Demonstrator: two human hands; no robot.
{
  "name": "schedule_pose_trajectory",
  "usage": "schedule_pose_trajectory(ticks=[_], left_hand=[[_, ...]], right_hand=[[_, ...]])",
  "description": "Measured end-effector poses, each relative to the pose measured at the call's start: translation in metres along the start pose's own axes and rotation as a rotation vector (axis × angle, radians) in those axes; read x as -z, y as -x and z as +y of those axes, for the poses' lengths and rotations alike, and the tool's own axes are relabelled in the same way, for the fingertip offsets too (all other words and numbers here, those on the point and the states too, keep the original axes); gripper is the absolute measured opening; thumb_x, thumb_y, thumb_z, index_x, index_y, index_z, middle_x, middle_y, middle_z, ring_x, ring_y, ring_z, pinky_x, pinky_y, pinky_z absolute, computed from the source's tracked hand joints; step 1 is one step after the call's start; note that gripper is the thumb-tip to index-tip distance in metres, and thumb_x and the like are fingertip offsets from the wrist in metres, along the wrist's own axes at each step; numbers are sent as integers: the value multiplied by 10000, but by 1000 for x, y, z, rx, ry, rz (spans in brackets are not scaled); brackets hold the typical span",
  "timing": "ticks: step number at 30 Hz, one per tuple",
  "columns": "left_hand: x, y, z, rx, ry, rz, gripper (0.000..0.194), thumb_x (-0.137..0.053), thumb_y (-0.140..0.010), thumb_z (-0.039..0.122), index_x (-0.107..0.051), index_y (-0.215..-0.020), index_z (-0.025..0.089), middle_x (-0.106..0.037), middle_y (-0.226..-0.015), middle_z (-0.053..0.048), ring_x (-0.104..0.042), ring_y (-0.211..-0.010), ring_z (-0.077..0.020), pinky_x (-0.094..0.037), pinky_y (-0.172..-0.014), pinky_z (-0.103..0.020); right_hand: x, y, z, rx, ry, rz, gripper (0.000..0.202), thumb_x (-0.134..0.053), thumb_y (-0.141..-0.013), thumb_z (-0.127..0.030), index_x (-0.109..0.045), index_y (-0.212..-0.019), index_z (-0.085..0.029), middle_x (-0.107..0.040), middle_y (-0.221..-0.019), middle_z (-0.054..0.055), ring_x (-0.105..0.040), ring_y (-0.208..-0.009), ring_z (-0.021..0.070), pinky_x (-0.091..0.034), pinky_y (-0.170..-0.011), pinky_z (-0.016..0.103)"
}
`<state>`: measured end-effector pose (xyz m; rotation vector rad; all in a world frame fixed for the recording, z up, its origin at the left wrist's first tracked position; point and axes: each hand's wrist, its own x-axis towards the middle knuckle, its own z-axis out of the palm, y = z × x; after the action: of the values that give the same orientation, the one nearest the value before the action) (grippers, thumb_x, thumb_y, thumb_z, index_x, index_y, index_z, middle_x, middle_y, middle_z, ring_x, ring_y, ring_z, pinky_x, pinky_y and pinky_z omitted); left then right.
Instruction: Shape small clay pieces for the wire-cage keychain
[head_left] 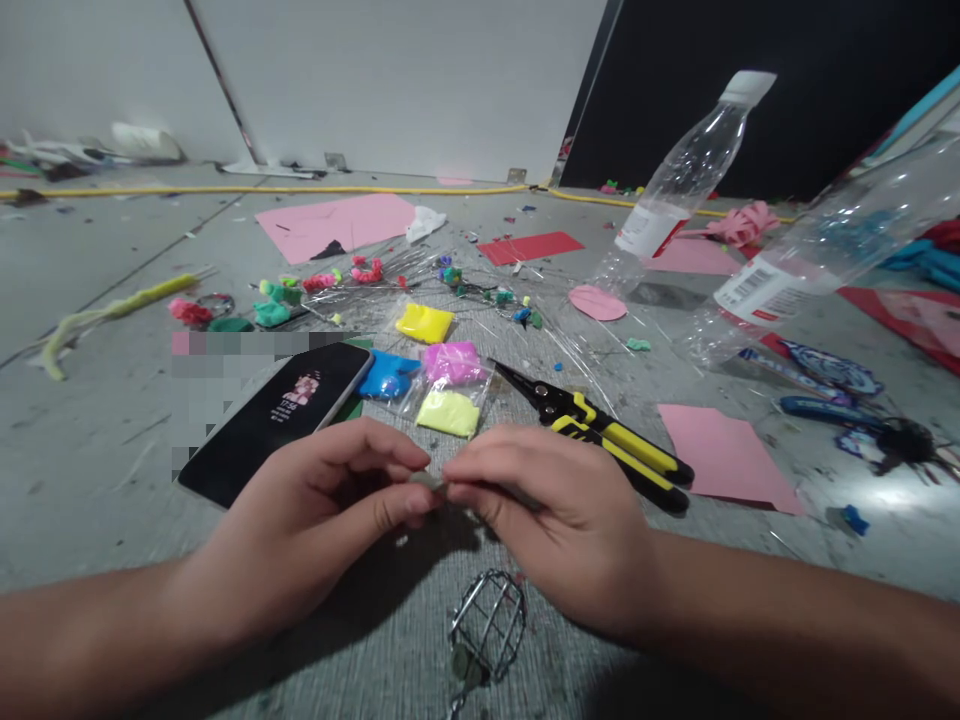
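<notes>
Fingertips of my left hand (315,515) and my right hand (559,515) meet over the middle of the grey surface. Between them is a small grey-green piece (426,481), perhaps modelling clay, pinched by both hands and mostly covered. Just below lies a silvery wire grid shape (489,620), with a dark green lump (466,662) at its lower end. Beyond my fingers sit bagged clay packets: pale yellow (448,412), pink (452,362), blue (386,375) and yellow (425,322). Black-and-yellow pliers (592,420) rest beside my right hand, jaws pointing away.
A phone (277,425) lies behind my left hand. Two clear bottles (686,165) (817,260) stand at the right. Pink paper (727,455), a red strip (531,248) and wire pieces with colourful clay (367,270) are scattered around. A yellow cable (300,190) runs along the back.
</notes>
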<state>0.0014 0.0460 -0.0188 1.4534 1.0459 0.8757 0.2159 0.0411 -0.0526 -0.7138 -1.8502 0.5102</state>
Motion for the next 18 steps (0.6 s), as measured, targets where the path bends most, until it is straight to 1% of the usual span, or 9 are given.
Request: schedule_pose_trajectory(ticks=[4, 7, 10, 12, 14, 17, 18], left_hand=[[0, -1, 0, 1, 37, -37, 149, -778, -804, 94, -784, -892, 214, -828, -790, 29, -775, -716, -106, -618, -662, -144], [0, -2, 0, -19, -17, -43, 89, -783, -802, 117, -780, -837, 200, -797, -725, 29, -743, -660, -100, -600, -615, -137], [1, -2, 0, -57, -101, -55, 59, -779, -804, 140, -782, -780, 193, -771, -667, 28, -700, -613, -92, -571, -579, -127], [2, -2, 0, -72, -133, -48, 47, -779, -810, 156, -787, -785, 195, -769, -661, 24, -690, -609, -95, -566, -572, -131], [2, -2, -1, -68, -125, -24, 32, -776, -831, 182, -779, -803, 197, -776, -680, 18, -690, -607, -101, -567, -560, -138], [1, -3, -2, -44, -63, 9, 23, -776, -844, 188, -766, -848, 209, -799, -739, 20, -730, -636, -110, -595, -576, -150], [1, -3, -2, -38, -40, 14, 54, -777, -842, 181, -771, -883, 216, -812, -768, 22, -753, -661, -116, -609, -593, -155]], right_hand=[[-2, 3, 2, 82, -20, -19, 112, -721, -1004, -122, -783, -1087, -165, -831, -1036, 91, -794, -901, 161, -663, -812, 263], [-3, 3, 1, 108, -18, -50, 113, -709, -1012, -127, -789, -1090, -143, -827, -1030, 103, -797, -928, 164, -668, -833, 259], [-2, 2, 0, 114, -21, -65, 127, -691, -999, -84, -786, -1073, -126, -822, -1024, 108, -790, -929, 158, -663, -837, 247], [-1, 1, 0, 93, -22, -52, 127, -688, -980, -60, -776, -1045, -124, -820, -995, 101, -782, -903, 154, -657, -834, 245], [-1, 0, 0, 49, -16, -14, 132, -679, -970, -57, -761, -1019, -148, -813, -943, 78, -771, -859, 153, -653, -804, 257], [-2, -2, 0, -22, 8, 54, 140, -671, -966, -69, -748, -1011, -176, -809, -926, 62, -766, -841, 159, -650, -789, 281], [-2, -3, 1, -34, 15, 65, 142, -670, -964, -67, -748, -1013, -175, -812, -937, 64, -768, -853, 158, -650, -799, 283]])
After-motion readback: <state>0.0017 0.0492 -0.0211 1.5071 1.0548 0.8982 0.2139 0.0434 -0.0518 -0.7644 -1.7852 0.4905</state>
